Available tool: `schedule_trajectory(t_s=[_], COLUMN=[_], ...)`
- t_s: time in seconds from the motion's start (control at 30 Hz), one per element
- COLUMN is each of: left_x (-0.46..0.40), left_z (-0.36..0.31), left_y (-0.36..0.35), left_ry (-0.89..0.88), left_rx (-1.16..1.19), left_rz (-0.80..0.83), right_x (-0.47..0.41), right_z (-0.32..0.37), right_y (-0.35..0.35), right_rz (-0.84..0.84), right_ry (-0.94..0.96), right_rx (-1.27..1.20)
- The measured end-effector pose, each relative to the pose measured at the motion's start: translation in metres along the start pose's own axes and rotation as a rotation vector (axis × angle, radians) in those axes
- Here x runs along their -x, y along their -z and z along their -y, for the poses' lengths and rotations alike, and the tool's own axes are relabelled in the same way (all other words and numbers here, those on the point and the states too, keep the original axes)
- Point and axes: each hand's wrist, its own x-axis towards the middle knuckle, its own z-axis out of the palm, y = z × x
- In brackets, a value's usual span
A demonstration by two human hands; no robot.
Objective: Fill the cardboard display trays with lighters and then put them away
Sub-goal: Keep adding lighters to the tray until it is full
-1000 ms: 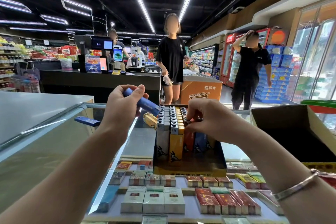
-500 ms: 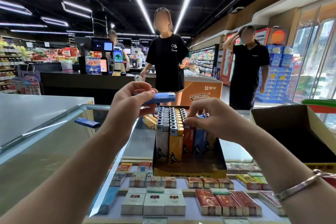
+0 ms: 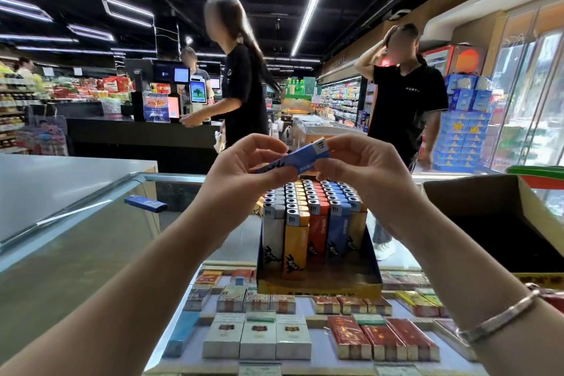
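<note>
A cardboard display tray [image 3: 317,284] stands on the glass counter, packed with upright white, yellow, red and blue lighters [image 3: 314,217]. Above its back rows I hold one blue lighter [image 3: 297,157] level between both hands. My left hand [image 3: 244,174] pinches its lower end. My right hand [image 3: 363,168] pinches the silver-capped end. Another blue lighter [image 3: 146,203] lies loose on the glass to the left. A few yellow lighters lie behind the tray, mostly hidden by my left hand.
An open brown cardboard box [image 3: 494,223] sits on the counter at the right. Cigarette packs [image 3: 259,336] fill the case under the glass. Two people in black [image 3: 406,107] stand beyond the counter, near a checkout desk [image 3: 140,134].
My right hand left the tray's lighters and rose to take the capped end of the blue lighter held by my left hand. The nearer person in black turned and stepped left.
</note>
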Motion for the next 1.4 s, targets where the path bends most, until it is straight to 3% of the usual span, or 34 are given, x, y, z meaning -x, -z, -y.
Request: schedule_trajectory(t_s=[0.27,0.4,0.57,0.8,1.4], left_x=[0.000,0.004,0.008,0.008,0.008], left_z=[0.003,0.007,0.017,0.019,0.020], left_y=[-0.002,0.000,-0.001,0.000,0.000], left_ry=[0.013,0.023,-0.004,0.023,-0.012], left_rx=[-0.047,-0.362,-0.712,-0.694,-0.748], left_rz=[0.102,0.292,0.475,0.460,0.434], right_x=[0.000,-0.003,-0.001,0.001,0.003], right_z=[0.003,0.009,0.014,0.016,0.011], right_y=[0.002,0.022,0.037,0.033,0.024], right_rz=[-0.006,-0.019,0.216,0.412,0.515], right_ry=[-0.023,-0.012,-0.057,-0.158,-0.127], right_rx=[-0.116,-0.043,0.213,0.497,0.810])
